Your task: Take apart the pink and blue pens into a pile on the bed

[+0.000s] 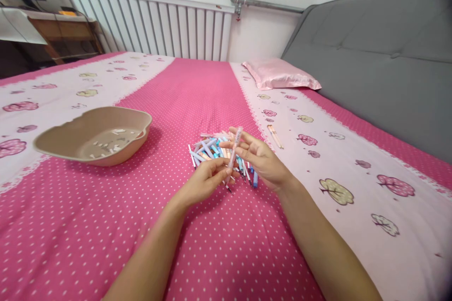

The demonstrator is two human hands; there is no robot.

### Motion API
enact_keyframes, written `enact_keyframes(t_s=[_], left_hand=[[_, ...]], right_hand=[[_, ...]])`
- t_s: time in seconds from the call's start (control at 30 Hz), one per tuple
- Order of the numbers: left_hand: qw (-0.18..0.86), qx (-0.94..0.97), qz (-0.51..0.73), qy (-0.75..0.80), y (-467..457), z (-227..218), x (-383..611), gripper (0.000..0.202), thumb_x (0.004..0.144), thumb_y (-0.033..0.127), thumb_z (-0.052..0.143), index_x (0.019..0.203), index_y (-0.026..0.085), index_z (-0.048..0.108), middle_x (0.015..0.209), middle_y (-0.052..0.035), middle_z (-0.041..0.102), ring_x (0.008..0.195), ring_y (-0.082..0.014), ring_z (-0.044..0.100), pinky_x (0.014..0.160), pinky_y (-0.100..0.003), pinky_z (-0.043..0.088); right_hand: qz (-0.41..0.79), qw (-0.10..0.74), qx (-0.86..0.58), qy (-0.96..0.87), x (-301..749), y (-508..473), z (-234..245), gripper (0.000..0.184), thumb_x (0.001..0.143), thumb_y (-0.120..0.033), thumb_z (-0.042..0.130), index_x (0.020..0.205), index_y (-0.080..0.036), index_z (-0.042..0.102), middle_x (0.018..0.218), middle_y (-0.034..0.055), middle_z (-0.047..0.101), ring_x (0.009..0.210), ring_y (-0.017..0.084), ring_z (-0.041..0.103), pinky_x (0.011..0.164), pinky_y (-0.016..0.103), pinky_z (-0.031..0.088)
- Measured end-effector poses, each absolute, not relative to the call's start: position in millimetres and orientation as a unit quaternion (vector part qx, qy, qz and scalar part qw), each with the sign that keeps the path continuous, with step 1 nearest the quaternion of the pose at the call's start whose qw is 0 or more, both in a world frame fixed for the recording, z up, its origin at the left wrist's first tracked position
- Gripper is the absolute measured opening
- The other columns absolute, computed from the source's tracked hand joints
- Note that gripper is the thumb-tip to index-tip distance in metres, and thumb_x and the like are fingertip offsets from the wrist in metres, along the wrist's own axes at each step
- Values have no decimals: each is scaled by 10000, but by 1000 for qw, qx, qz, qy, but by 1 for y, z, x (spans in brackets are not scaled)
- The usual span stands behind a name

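Note:
A pale pink pen (237,141) with small lettering is held upright and slightly tilted between both hands. My left hand (206,178) pinches its lower end between thumb and fingers. Higher up, my right hand (263,160) has thumb and fingers closed around the upper part. Just beyond and beneath the hands lies a loose pile of pens (209,147) in blue, lilac, orange, pink and white. The hands cover part of that pile. To the right, a couple of orange pens (275,136) lie side by side on the bedspread.
A beige plastic basin (76,138) with small white pieces inside stands at left on the pink dotted bedspread (226,244). A pink pillow (282,74) lies at the back right, beside a grey headboard (381,42). A white radiator (151,21) lines the wall.

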State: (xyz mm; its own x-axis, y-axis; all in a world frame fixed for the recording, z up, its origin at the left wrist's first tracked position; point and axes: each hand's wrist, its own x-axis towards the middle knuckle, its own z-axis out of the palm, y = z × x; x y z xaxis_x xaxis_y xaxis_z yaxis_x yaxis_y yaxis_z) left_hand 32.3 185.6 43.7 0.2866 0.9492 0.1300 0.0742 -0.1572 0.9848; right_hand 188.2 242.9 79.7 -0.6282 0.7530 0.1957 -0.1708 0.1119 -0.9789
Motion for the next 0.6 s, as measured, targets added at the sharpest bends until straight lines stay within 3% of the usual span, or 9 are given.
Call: enact_keyframes(t_s=[0.3,0.47,0.6], left_hand=[[499,632,429,410,185,44,33,299,822,398,509,907,124,595,798,-60,613,711,-153,566,658,-278,438],[493,642,420,410,184,47,34,270,825,376,509,783,118,576,707,-43,584,687,-150,556,647,-274,435],[498,637,431,400,185,47,34,257,827,367,510,825,118,578,701,-34,575,657,-135,541,635,-269,436]], right_hand=[[601,389,-253,-651,188,248,70,419,717,-309,666,1113,-221,562,884,31,653,780,155,613,727,332,517],[526,418,-288,-682,184,248,65,411,665,-331,709,1042,-210,599,707,-8,614,668,141,597,651,304,496],[546,422,-273,-670,184,245,70,410,683,-359,695,1046,-209,577,838,25,624,771,154,598,686,296,492]])
